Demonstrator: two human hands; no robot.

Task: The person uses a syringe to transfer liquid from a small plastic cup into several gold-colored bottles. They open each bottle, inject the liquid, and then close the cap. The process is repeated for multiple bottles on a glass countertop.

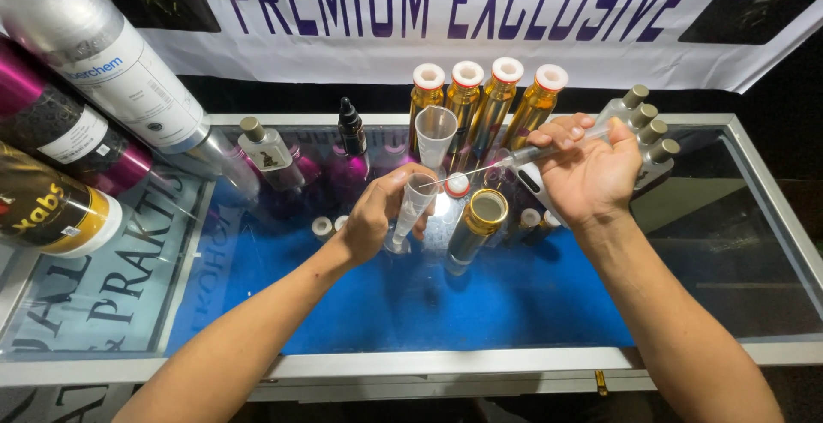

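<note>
My left hand (pixel 383 209) grips a small clear measuring cylinder (pixel 411 209) that stands slightly tilted on the glass counter (pixel 754 166). My right hand (pixel 585 170) holds a clear syringe (pixel 549 150) level, its long thin needle (pixel 450 180) reaching left to the cylinder's mouth. Just right of the cylinder stands an open gold bottle (pixel 480 224), and a small clear bottle with a red-and-white cap (pixel 457 186) sits behind it.
Several amber bottles with white caps (pixel 487 102) stand at the back, beside a clear measuring cup (pixel 435 132). Grey-capped spray bottles (pixel 645 127) are at the right, a black dropper bottle (pixel 350 127) and large metal bottles (pixel 94 54) at the left. A banner hangs behind.
</note>
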